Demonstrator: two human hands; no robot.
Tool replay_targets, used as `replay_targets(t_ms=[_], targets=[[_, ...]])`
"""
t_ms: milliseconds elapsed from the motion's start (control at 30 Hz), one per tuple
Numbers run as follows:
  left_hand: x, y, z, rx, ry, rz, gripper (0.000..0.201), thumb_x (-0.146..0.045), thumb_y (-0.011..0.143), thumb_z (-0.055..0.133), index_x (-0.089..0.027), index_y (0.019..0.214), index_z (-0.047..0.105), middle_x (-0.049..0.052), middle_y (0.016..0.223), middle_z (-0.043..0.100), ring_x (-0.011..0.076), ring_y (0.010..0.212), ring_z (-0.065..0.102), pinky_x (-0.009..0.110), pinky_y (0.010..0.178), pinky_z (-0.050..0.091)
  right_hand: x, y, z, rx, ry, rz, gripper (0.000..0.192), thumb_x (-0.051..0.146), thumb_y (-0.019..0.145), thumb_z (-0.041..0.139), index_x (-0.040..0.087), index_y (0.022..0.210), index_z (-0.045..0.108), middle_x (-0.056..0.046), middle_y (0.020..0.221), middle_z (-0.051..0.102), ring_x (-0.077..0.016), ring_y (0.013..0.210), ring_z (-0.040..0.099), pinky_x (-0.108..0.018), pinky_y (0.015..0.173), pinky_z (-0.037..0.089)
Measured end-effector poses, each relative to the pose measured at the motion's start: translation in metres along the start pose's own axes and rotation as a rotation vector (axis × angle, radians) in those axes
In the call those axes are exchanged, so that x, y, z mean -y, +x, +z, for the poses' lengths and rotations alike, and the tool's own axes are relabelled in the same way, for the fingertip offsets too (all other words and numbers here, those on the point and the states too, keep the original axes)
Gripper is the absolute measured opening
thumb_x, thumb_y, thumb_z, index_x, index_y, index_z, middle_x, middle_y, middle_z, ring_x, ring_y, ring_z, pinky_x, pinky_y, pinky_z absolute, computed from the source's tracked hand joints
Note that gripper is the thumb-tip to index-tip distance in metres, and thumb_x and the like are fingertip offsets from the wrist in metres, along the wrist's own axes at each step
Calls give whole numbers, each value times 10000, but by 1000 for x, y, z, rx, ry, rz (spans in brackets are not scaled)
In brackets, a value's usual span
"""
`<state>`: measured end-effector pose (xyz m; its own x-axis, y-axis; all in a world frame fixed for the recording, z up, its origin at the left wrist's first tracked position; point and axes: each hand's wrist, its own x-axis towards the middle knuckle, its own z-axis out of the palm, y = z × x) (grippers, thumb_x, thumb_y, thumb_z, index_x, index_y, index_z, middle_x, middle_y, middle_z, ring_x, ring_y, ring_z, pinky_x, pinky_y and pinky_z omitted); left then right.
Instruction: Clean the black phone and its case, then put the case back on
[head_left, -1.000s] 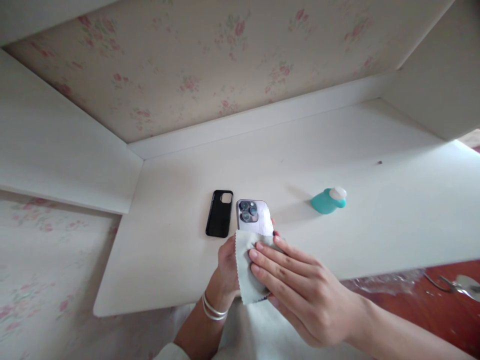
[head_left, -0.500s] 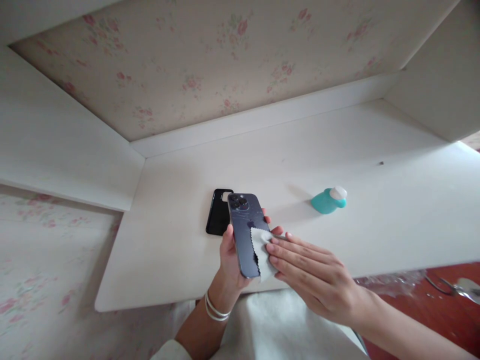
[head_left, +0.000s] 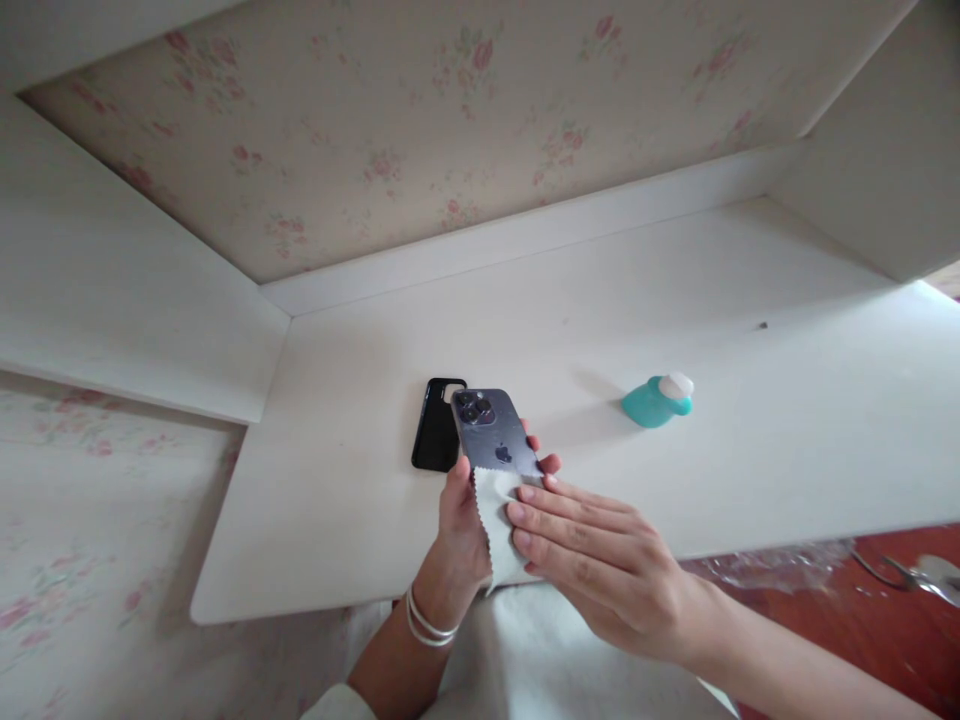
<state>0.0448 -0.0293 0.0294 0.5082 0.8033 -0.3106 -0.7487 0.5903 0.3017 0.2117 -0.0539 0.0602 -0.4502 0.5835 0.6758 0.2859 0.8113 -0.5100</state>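
Observation:
A dark purple smartphone (head_left: pixel 499 428) lies back side up in my left hand (head_left: pixel 459 530), its cameras pointing away from me. My left thumb grips one long edge and the fingertips curl round the other. With my right hand (head_left: pixel 615 555) I press a pale cleaning cloth (head_left: pixel 495 505) with a zigzag edge flat against the phone's lower back. The cloth hides that lower part, while the logo shows above it. Just beyond the phone, a black phone case (head_left: pixel 435 435) rests on the white desk (head_left: pixel 337 520), partly covered by the phone.
A turquoise bottle with a white top (head_left: pixel 656 402) stands to the right on the desk. Farther right is a tiny dark bit (head_left: pixel 763 325). White panels and a floral wall border the desk. Clear plastic wrapping (head_left: pixel 780 565) lies below its front edge at the right.
My right hand and the cloth have slid left and slightly down across the phone's back. The logo, partly covered before, is now fully visible. The case and the bottle stay put.

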Motion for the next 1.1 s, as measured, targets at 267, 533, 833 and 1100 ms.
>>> replay_targets(t_ms=[267, 533, 833, 1100], targets=[[-14, 3, 6, -88, 175, 83, 516, -440, 736, 767, -203, 1175, 637, 57, 1122, 689, 275, 1034, 666, 455, 925, 538, -6, -24, 5, -279, 386, 701, 231, 170, 955, 566, 227, 1106, 732, -50, 1057, 768, -220, 925, 751, -321, 819, 638], [-34, 0, 12, -270, 780, 219, 477, -353, 714, 791, -199, 1134, 627, 74, 1137, 606, 243, 928, 661, 383, 747, 596, -26, -38, 11, -528, 1246, 1212, 383, 427, 1013, 403, 195, 1047, 706, -52, 936, 778, -211, 753, 758, -313, 598, 637], [-48, -1, 22, -669, 2030, 392, 532, -459, 769, 671, -238, 1240, 560, 78, 1149, 641, 257, 968, 665, 341, 835, 530, -36, -38, 13, -396, 1061, 1270, 287, 390, 907, 650, 164, 1056, 744, -92, 1000, 769, -216, 828, 744, -304, 711, 609], [-66, 14, 13, -935, 2505, 221, 488, -523, 830, 534, -198, 1194, 557, 104, 1084, 649, 293, 834, 690, 369, 679, 487, -65, -29, 1, -77, 619, 1193, 475, 604, 878, 581, 156, 880, 736, -48, 794, 722, -201, 728, 652, -295, 661, 515]])
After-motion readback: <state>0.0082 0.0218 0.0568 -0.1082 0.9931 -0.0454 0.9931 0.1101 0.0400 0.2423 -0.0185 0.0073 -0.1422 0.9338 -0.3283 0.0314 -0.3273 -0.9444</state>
